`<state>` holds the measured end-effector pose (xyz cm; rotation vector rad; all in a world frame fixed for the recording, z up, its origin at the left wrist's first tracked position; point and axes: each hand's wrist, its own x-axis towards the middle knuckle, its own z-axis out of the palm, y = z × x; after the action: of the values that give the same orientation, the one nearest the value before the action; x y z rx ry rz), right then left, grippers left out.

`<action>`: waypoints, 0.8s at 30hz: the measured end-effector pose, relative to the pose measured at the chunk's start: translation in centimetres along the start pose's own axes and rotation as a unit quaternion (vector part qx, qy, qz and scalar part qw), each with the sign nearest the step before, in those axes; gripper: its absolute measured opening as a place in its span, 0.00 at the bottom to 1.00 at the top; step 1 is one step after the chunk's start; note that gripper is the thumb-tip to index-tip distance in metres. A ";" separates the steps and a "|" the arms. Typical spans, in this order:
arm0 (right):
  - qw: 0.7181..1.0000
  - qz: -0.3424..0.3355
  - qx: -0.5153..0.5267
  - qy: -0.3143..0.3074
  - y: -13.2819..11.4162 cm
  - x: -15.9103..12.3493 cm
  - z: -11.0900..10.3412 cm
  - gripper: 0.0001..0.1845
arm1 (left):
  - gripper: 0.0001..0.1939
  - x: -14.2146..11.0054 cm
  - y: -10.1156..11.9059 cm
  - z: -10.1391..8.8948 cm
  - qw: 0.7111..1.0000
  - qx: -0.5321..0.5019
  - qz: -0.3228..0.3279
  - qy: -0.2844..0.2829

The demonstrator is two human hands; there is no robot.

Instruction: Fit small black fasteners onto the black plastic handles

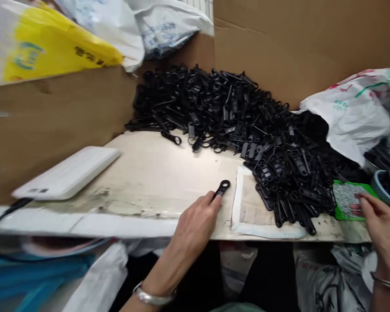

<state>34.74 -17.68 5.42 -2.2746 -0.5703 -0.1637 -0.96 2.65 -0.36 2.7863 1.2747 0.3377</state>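
Note:
My left hand (198, 221) is closed round a black plastic handle with a ring end (223, 186), held over the table's front part. The ring points away from me, and the rest of the piece is hidden in my fingers. At the right, my right hand (378, 219) hovers at a green tray (360, 187) of small silvery metal parts. Its thumb and fingers are pinched together; whether a part is between them is too small to see. A large heap of similar black plastic pieces (214, 99) spreads from the back of the table to the front right.
A white power bank (68, 173) with a black cable lies at the left. Under the front black pieces is a white-edged cloth pad (247, 208). Cardboard walls (295, 43) stand behind. Plastic bags (351, 108) and a blue basket (385, 190) are at the right.

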 end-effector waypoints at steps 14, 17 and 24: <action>0.976 -0.164 0.136 -0.054 -5.1 6.3 3.4 0.20 | 0.16 3.9 3.1 -1.0 0.966 -0.234 0.061 -0.090; 0.955 -0.238 0.125 -0.124 -8.0 10.2 5.9 0.18 | 0.19 7.0 1.8 -2.8 0.960 -0.263 0.060 -0.072; 0.928 -0.322 -0.069 -0.174 -12.9 16.8 12.4 0.21 | 0.11 20.3 1.1 -3.6 0.982 -0.089 0.165 -0.004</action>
<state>43.23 4.88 10.11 -2.1785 -1.5289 -0.1188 11.96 17.07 6.81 2.8296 0.7323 0.4326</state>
